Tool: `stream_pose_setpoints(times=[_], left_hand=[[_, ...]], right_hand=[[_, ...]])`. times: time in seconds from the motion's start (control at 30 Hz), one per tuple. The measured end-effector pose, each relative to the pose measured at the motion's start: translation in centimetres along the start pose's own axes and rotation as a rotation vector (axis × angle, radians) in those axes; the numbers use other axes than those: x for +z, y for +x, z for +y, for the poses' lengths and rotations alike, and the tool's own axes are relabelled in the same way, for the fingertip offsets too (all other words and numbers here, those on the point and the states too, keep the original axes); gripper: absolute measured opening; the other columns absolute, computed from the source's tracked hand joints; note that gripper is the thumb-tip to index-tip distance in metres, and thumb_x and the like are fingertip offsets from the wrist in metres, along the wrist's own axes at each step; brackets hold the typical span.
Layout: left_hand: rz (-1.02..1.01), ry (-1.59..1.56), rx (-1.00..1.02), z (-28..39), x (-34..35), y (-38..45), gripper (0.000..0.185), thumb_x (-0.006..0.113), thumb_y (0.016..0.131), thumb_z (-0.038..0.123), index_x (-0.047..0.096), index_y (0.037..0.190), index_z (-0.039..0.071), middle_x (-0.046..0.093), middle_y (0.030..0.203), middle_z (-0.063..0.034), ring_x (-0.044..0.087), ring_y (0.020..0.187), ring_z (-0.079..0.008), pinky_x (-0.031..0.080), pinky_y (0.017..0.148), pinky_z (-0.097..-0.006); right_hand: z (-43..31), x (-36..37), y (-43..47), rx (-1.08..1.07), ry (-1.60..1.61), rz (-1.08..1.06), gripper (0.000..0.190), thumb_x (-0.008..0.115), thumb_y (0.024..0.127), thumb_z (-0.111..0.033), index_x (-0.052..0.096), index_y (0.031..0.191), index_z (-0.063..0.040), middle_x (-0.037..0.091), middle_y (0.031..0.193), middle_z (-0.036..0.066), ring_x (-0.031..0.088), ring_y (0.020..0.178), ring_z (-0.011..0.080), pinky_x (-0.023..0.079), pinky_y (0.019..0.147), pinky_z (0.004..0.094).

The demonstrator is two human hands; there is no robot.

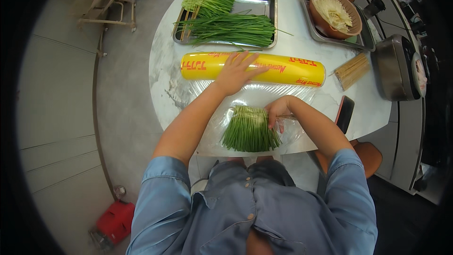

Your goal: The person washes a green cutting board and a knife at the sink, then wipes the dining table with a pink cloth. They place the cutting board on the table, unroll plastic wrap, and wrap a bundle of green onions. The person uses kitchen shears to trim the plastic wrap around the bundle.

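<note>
My left hand (236, 73) rests flat, fingers spread, on a large yellow roll of plastic cling wrap (297, 71) lying across the table. A clear sheet of film (216, 124) stretches from the roll towards me. On that film, near the table's front edge, lies a bundle of skewered garlic chives (247, 127), pale cut ends away from me and green tips towards me. My right hand (277, 110) grips the bundle's right side, where thin wooden skewers (287, 117) stick out. Part of the bundle's right edge is hidden by my fingers.
Behind the roll, a metal tray (274, 7) holds more garlic chives (230, 30). Another tray (370, 42) carries a brown colander (315, 10) of enoki mushrooms (332, 12). Bamboo skewers (352, 71), a phone (345, 113) and a metal appliance (394, 67) are at right.
</note>
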State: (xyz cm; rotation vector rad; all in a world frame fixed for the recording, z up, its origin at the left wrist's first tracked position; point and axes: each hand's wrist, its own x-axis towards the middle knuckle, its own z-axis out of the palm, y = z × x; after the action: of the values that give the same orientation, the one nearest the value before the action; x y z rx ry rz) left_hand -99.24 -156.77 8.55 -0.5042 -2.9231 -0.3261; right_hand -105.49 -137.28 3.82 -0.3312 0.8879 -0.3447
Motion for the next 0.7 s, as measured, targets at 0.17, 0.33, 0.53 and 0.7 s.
stream_pose_setpoints(times=[0.17,0.33,0.53,0.7], left_hand=[[-0.001,0.009,-0.005,0.0,0.3,-0.3,0.061,0.061,0.075,0.019,0.039,0.129,0.036,0.031,0.138,-0.0065,0.029,0.127,-0.0307,0.021,0.104,-0.048],[0.023,0.005,-0.01,0.2,0.6,0.0,0.06,0.062,0.075,0.02,0.04,0.128,0.036,0.032,0.137,-0.007,0.029,0.127,-0.0306,0.021,0.103,-0.0483],[-0.022,-0.006,-0.033,0.4,-0.3,0.3,0.061,0.063,0.073,0.02,0.041,0.127,0.035,0.034,0.137,-0.007,0.029,0.126,-0.0298,0.021,0.103,-0.0486],[-0.005,0.305,-0.077,2.2,0.5,1.1,0.057,0.06,0.074,0.022,0.041,0.127,0.033,0.033,0.136,-0.0117,0.025,0.127,-0.0365,0.015,0.101,-0.0582]], right_hand=[[-0.9,-0.2,0.8,0.034,-0.058,0.103,0.042,0.067,0.072,-0.013,0.053,0.108,0.003,0.061,0.094,0.015,0.062,0.074,0.025,0.053,0.061,0.0401],[-1.3,5.2,-1.3,-0.098,-0.783,0.873,0.051,0.074,0.065,-0.021,0.05,0.106,-0.002,0.057,0.098,0.018,0.058,0.089,0.028,0.048,0.073,0.0362],[4.0,10.5,-0.7,-0.548,-0.821,1.689,0.058,0.073,0.058,-0.013,0.048,0.109,-0.008,0.048,0.111,0.014,0.044,0.107,0.0323,0.033,0.093,0.0413],[9.0,10.2,-0.9,-0.716,-0.329,2.043,0.051,0.071,0.064,-0.013,0.048,0.108,-0.004,0.048,0.108,0.016,0.044,0.106,0.0336,0.033,0.093,0.0399]])
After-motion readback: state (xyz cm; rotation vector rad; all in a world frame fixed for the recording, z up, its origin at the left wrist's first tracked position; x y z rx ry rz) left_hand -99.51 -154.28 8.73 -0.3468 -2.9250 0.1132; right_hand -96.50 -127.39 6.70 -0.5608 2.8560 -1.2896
